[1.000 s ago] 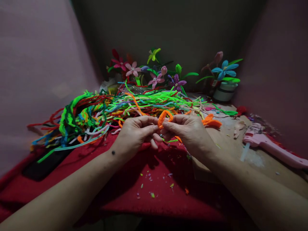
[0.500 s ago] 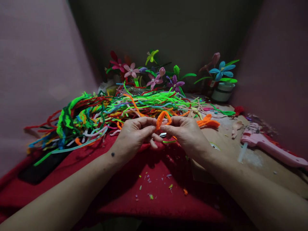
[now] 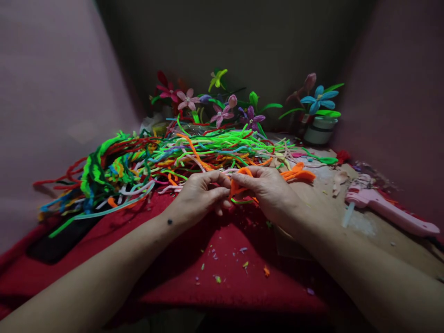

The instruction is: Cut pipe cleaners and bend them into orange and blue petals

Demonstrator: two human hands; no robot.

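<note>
My left hand (image 3: 201, 194) and my right hand (image 3: 268, 189) meet over a red cloth (image 3: 222, 259), fingertips pinched together on a bent orange pipe cleaner (image 3: 239, 182). The orange loop shows between the thumbs and folds down toward the cloth. Just behind the hands lies a big heap of coloured pipe cleaners (image 3: 173, 157). A finished set of orange petals (image 3: 298, 173) lies right of my right hand.
Pipe-cleaner flowers (image 3: 222, 104) stand at the back, and a blue flower in a white pot (image 3: 321, 125) at the back right. A pink glue gun (image 3: 388, 210) lies on the wooden board at right. Small coloured scraps dot the cloth. A dark flat object (image 3: 58, 243) lies at left.
The orange loop, held upright between my fingers a second ago, is now bent lower and more hidden by my fingers. Both hands shifted slightly down and closer together.
</note>
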